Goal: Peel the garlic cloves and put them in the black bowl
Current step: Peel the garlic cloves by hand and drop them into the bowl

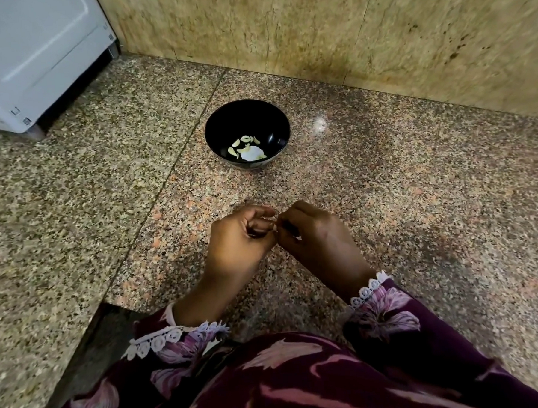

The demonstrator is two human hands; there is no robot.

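The black bowl (246, 117) stands on the speckled granite counter (385, 182), straight ahead of my hands. Several pale peeled garlic cloves (245, 147) lie at its bottom, with a bright white spot among them. My left hand (243, 236) and my right hand (313, 235) meet fingertip to fingertip a short way in front of the bowl, just above the counter. Both are curled around something tiny where they touch; only a pale sliver shows between the fingers, likely a garlic clove. Most of it is hidden by my fingers.
A white appliance (35, 54) stands at the back left on the counter. A yellowish stone wall (345, 28) runs behind the bowl. The counter's front edge steps in at the lower left (104, 306). My dark floral sleeves fill the bottom of the view.
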